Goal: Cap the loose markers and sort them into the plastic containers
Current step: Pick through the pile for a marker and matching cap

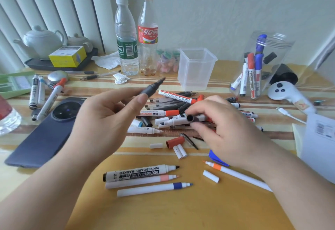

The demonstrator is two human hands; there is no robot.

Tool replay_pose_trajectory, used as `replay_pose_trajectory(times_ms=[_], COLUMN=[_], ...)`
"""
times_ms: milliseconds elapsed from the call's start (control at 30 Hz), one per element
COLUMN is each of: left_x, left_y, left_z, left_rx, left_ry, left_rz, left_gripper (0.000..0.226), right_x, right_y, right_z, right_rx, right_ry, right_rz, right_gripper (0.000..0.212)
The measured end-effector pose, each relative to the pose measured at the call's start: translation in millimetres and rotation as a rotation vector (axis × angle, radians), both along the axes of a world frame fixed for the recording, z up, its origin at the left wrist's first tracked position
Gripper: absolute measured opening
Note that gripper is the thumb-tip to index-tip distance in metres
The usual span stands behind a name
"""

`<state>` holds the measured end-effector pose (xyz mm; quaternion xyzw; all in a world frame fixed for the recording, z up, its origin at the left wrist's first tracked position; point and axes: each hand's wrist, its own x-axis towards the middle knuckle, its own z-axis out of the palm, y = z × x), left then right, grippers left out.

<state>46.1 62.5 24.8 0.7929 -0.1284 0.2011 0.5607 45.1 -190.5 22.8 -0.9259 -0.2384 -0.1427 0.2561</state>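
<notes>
My left hand (108,113) holds an uncapped black marker (154,87), its tip pointing up and to the right. Over a pile of markers and pens (174,108), my right hand (223,126) pinches a black cap (191,118), its opening facing left. An empty square plastic container (196,68) stands behind the pile. At the right, a round clear jar (262,63) holds several capped markers. Three uncapped markers (145,177) lie near the front edge, and an orange-tipped pen (235,172) lies under my right wrist.
Loose caps (175,142) lie between the pile and the front markers. A dark phone (47,131) lies left, with more markers (43,97) beyond it. Two bottles (137,37), a teapot tray (45,48), a white controller (282,92) and papers (320,139) ring the table.
</notes>
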Motion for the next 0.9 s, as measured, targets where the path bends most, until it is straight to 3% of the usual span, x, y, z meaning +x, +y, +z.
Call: replay_pose_trajectory(times_ms=[167, 300, 400, 900], left_x=[-5.8, -8.1, -9.9, -18.3], left_y=[-4.4, -6.8, -9.0, -15.9], left_z=[-2.9, -3.1, -3.2, 1.0], left_rx=[0.201, 0.26, 0.276, 0.319], left_ry=[-0.031, -0.099, -0.117, -0.163], left_rz=[-0.154, -0.204, -0.226, -0.283], left_gripper=[0.02, 0.022, 0.022, 0.02], right_x=[-7.9, -5.1, -7.8, -21.3], right_y=[-13.5, -14.8, -12.1, -3.5], right_z=[3.4, 4.0, 4.5, 9.6], right_rx=[0.693, 0.984, 0.987, 0.729], right_ry=[0.363, 0.552, 0.529, 0.471], right_rz=[0.194, 0.34, 0.321, 0.271], right_gripper=[0.016, 0.029, 0.013, 0.018])
